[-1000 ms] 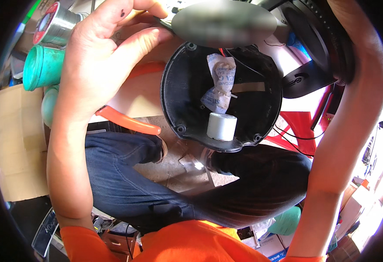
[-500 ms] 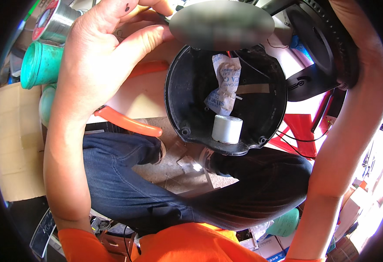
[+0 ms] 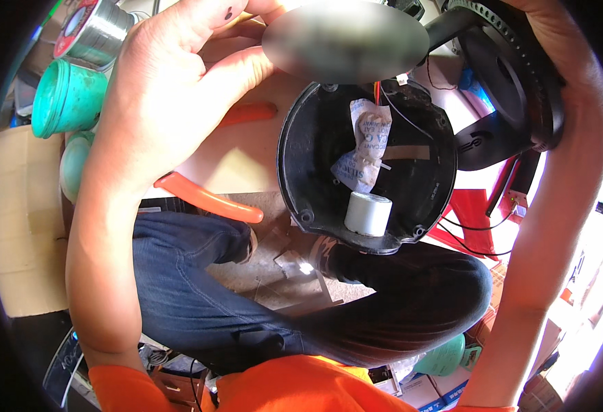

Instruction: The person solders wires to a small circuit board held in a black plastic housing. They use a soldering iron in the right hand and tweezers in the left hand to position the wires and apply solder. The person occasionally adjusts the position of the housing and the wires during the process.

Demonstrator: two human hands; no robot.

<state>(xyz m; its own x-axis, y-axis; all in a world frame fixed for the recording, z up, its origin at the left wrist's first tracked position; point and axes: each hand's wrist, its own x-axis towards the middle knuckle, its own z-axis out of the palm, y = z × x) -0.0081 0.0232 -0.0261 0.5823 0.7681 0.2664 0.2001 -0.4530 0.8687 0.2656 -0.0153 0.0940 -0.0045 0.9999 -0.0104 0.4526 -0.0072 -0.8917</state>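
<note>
A round black housing (image 3: pixel 418 180) hangs open-side up above my lap. Inside it lie a crumpled white desiccant packet (image 3: pixel 370 137) and a white cylinder (image 3: pixel 368 214); thin wires run up from its far rim. My left hand (image 3: pixel 171 89) is at the far left of the housing, thumb and fingers closing in a pinch beside a blurred patch that hides what they hold. On the right, a black bracket with a curved, notched rim (image 3: pixel 545 75) stands against my right wrist. My right hand (image 3: pixel 552 31) is cut off at the top edge, its fingers out of sight.
Orange-handled pliers (image 3: pixel 209 199) lie on the table left of the housing. Beyond my left forearm are a green cup (image 3: pixel 61 99), a solder wire spool (image 3: pixel 99 34) and a cardboard piece (image 3: pixel 27 220). A red object (image 3: pixel 473 220) and black cables are at the right.
The black housing has shifted slightly right and nearer, with its contents still inside. My left hand has moved a little right, still pinching. The whole view has shifted slightly.
</note>
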